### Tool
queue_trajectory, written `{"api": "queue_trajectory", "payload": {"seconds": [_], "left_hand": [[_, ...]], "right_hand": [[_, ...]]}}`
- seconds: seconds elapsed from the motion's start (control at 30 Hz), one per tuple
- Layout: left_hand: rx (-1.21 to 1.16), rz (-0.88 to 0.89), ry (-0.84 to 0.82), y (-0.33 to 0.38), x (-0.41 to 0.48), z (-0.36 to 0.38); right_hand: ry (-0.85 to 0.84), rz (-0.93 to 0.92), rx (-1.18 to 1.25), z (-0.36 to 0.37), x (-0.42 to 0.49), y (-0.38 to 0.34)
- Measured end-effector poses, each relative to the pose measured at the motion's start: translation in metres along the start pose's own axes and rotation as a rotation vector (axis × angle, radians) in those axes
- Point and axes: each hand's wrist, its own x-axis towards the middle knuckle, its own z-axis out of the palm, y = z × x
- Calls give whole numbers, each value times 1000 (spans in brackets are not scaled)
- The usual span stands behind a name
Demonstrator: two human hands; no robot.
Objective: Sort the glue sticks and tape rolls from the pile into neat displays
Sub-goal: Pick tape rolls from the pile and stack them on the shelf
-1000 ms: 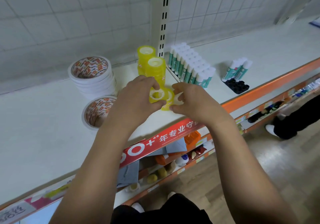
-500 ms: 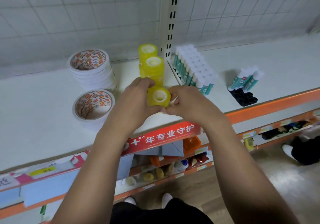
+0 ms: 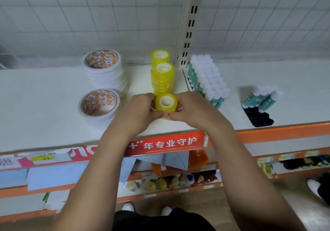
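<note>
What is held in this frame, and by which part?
A yellow tape roll, pinched between both hands: the left hand on its left outer side, the right hand on its right, core hole facing up.

Both our bare forearms rise from the bottom edge of the frame and converge just above its centre. Our left forearm (image 3: pixel 100 168) climbs from the lower left and our right forearm (image 3: pixel 241 159) from the lower right, forming a narrow inverted V. Our left hand (image 3: pixel 141 111) and right hand (image 3: pixel 192 111) meet at the top of it, backs turned toward us. The fingers of both curl inward and grip a yellow tape roll (image 3: pixel 166 103) between them, with the thumbs close together at its near side. Most fingertips are hidden behind the hands.
</note>
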Motion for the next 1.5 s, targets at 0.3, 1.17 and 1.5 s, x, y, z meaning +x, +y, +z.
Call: {"api": "queue_trajectory", "payload": {"seconds": [0.3, 1.17, 1.5], "left_hand": [[36, -30, 66, 3, -2, 4], [326, -412, 267, -80, -161, -91], [407, -592, 450, -217, -278, -177]], "right_hand": [[55, -46, 84, 7, -4, 2], [43, -509, -260, 64, -6, -173], [-60, -661, -232, 201, 18, -336]]}}
